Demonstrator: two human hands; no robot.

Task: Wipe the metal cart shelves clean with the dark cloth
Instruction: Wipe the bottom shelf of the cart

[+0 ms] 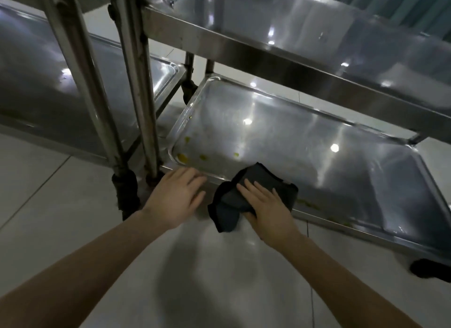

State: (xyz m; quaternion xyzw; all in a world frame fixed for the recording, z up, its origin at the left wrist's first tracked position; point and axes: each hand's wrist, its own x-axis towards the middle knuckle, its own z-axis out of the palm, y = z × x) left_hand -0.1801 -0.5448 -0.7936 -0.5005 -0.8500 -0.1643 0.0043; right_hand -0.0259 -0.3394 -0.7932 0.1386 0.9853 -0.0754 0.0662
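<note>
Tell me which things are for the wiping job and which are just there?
For the job:
dark cloth
right hand holding it
bottom shelf
left hand resting on it
yellow spots
upper shelf

Just there:
floor tiles
green curtain
black wheel

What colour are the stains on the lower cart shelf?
Yellowish stains, near the front-left corner of the lower shelf; the head view shows them.

My dark charcoal-grey cloth [266, 175] has black edges; the silver stainless-steel lower shelf [305, 142] gleams with white light spots and carries yellow-olive stains [182, 158] near its left corner; the glossy white tiled floor [61, 193] shows thin dark grout lines; the cart wheels [127, 193] are black; the pleated teal-green curtain [402, 5] is plain.
</note>
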